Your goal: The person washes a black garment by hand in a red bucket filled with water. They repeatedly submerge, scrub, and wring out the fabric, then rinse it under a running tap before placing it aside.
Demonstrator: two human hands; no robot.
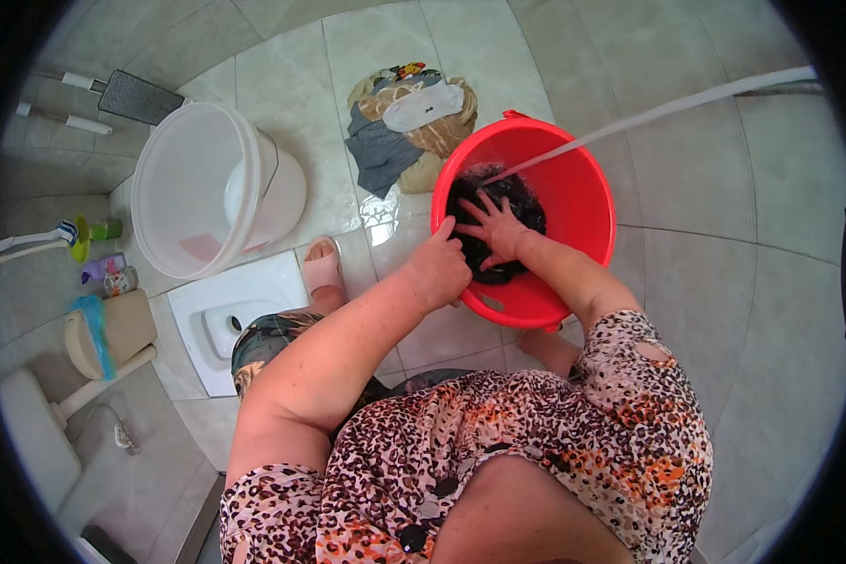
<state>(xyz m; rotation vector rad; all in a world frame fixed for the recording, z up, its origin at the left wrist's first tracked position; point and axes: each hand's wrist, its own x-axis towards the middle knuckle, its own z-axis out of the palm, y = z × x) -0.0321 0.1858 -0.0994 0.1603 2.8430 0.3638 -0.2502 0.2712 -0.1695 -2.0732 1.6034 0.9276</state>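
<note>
A red bucket (587,211) stands in front of me with dark, wet cloth (520,199) lying inside it. My left hand (440,267) grips the bucket's near left rim, its fingers closed and partly hidden by the hand itself. Down in the bucket, my right hand (500,230) presses on the dark cloth with its fingers spread. A stream of water (667,115) falls slantwise from the upper right onto the cloth beside the right fingertips.
Beyond the bucket, a heap of grey, tan and white clothes (385,150) lies on the tiled floor. To the left are a white tub (282,193) and a white squat toilet (194,305). A lidded bin (133,324) and brushes (141,97) line the left wall.
</note>
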